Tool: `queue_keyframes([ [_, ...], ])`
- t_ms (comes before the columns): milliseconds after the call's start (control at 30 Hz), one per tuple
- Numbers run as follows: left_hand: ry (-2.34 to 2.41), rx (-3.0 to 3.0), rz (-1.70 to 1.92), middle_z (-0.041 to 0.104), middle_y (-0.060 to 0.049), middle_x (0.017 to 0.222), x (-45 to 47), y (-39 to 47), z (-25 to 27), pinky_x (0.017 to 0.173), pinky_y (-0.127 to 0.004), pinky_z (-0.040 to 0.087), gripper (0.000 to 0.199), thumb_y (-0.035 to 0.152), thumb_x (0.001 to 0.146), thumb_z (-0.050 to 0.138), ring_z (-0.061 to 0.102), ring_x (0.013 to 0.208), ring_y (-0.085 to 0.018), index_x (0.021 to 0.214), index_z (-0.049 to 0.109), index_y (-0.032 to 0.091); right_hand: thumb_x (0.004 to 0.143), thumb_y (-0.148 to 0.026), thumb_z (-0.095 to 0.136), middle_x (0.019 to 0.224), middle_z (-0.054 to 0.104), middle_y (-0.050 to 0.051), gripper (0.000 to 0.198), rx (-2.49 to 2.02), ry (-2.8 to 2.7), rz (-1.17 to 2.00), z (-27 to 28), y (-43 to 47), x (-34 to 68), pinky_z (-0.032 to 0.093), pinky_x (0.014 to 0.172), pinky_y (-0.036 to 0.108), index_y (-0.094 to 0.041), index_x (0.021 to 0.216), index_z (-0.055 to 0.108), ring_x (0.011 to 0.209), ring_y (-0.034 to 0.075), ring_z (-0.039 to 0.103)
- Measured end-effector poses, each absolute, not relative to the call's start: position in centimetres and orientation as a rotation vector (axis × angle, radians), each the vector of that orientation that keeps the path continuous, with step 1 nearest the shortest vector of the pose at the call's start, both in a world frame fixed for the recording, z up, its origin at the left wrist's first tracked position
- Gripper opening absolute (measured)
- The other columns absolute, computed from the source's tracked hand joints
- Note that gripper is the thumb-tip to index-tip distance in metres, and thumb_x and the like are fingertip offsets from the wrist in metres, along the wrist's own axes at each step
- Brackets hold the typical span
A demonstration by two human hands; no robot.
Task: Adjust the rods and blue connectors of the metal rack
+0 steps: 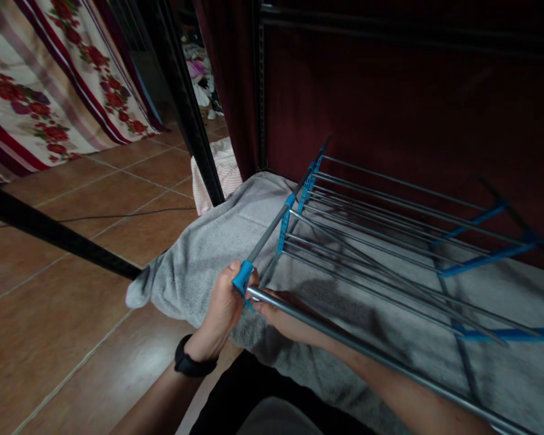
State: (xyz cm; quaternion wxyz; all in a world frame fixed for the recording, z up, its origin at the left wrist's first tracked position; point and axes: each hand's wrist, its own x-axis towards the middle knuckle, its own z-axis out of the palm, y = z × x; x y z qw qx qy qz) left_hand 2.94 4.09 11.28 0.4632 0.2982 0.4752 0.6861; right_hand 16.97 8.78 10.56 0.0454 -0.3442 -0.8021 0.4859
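Smooth, glossy metal is seen in the near rod (344, 338), smooth plastic in the blue fitting (243, 275). Matt, fleecy cloth is shown by the grey blanket (190, 260), gloss by the floor tiles (140, 356).

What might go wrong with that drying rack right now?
The left hand grips a blue joint, with the right hand close beside it, so a shifting part might pinch the fingers. The long metal tube runs along the right forearm and may knock it if it slips. The drying rack lies over a rumpled grey blanket, which it could snag.
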Motion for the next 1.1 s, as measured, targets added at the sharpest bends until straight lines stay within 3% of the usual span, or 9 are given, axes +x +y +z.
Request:
queue_keyframes([
  [200, 1.15, 0.709, 1.667, 0.035, 0.004, 0.043, 3.2, 4.2, 11.6, 0.043, -0.027, 0.033, 0.055, 0.064, 0.084, 0.054, 0.035, 0.043, -0.012, 0.048, 0.049, 0.023, 0.1, -0.042, 0.045, 0.08, 0.069, -0.001, 0.036, -0.92, -2.477, 1.522, 10.8, 9.1, 16.9, 0.039, 0.062, 0.025, -0.024, 0.121, 0.068, 0.065, 0.014, 0.058],
  [667, 1.169, 0.759, 1.683, 0.038, 0.003, 0.044, 3.1, 4.2, 11.3, 0.045, -0.025, 0.032, 0.057, 0.066, 0.085, 0.052, 0.037, 0.044, -0.011, 0.05, 0.051, 0.021, 0.096, -0.04, 0.048, 0.067, 0.059, -0.003, 0.028, -1.059, -2.432, 1.563, 12.0, 8.4, 16.9, 0.036, 0.062, 0.023, -0.023, 0.099, 0.071, 0.066, 0.015, 0.058],
  [1100, 1.164, 0.756, 1.653, 0.037, 0.002, 0.044, 2.9, 4.3, 11.1, 0.045, -0.027, 0.031, 0.057, 0.068, 0.084, 0.052, 0.036, 0.044, -0.012, 0.049, 0.05, 0.022, 0.096, -0.039, 0.047, 0.069, 0.061, -0.003, 0.029, -1.01, -2.475, 1.531, 12.2, 8.8, 16.8, 0.037, 0.062, 0.023, -0.023, 0.104, 0.07, 0.068, 0.015, 0.06],
])
